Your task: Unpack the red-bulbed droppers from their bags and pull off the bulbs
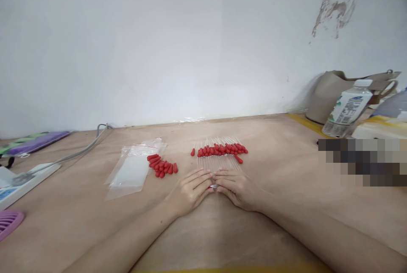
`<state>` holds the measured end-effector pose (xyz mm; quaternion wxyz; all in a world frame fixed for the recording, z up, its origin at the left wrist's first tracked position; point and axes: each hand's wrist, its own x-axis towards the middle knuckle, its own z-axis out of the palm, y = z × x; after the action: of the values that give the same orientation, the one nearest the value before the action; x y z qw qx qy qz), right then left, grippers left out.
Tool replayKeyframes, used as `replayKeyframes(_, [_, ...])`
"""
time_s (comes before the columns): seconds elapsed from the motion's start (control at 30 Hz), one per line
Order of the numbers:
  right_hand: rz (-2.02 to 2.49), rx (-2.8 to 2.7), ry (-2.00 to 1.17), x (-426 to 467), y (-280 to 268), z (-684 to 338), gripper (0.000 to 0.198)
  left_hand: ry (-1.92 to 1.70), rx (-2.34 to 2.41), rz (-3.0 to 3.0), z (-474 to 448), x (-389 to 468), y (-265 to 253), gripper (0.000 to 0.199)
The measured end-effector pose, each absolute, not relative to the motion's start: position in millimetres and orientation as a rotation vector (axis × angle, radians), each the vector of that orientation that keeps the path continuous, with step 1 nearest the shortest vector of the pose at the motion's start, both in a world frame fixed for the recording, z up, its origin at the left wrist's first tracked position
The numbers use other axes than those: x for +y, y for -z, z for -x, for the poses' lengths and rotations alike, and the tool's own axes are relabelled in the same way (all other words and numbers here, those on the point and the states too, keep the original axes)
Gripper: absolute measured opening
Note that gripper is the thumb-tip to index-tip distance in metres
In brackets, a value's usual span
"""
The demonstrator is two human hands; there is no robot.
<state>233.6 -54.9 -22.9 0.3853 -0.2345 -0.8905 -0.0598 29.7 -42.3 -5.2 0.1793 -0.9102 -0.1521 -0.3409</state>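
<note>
My left hand [193,189] and my right hand [238,187] meet low over the table, fingertips nearly touching. Between them shows a short piece of clear shiny tube [214,186], with a bit of red at its left end by my left fingers. Both hands are closed in a pinch, and most of what they hold is hidden. Just beyond lies a row of thin clear tubes [211,163] with red rubber bulbs [222,149] across them. One bulb [192,152] lies apart at the row's left. A pile of loose red bulbs [162,166] is left of my left hand.
Clear zip bags [129,173] lie under the loose bulbs' left side. Farther left are a white power strip [32,182] with a grey cable, a purple pouch [38,143] and a pink slotted object [9,223]. At right stand a plastic bottle [348,110] and a beige jug [327,95].
</note>
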Motion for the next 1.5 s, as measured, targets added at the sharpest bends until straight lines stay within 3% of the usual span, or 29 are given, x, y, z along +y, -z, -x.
replayKeyframes(0.5, [0.528, -2.3, 0.438, -61, 12, -256, 0.015, 0.991, -0.438, 2.634, -22, -44, 4, 0.012])
replayKeyframes(0.77, [1.23, -1.955, 0.358, -37, 12, -287, 0.025, 1.046, -0.889, 2.403, 8, -35, -6, 0.016])
replayKeyframes(1.03, [1.37, -1.994, 0.293, -31, 19, -267, 0.014, 1.035, -1.535, 2.435, 32, -32, -37, 0.031])
replayKeyframes(1.23, [1.316, -2.073, 0.311, -36, 18, -266, 0.014, 1.122, -1.624, 2.252, 47, -28, -47, 0.023])
replayKeyframes(1.5, [1.212, -2.239, 0.112, -48, 6, -282, 0.044, 1.125, -1.697, 2.218, 67, -20, -44, 0.016])
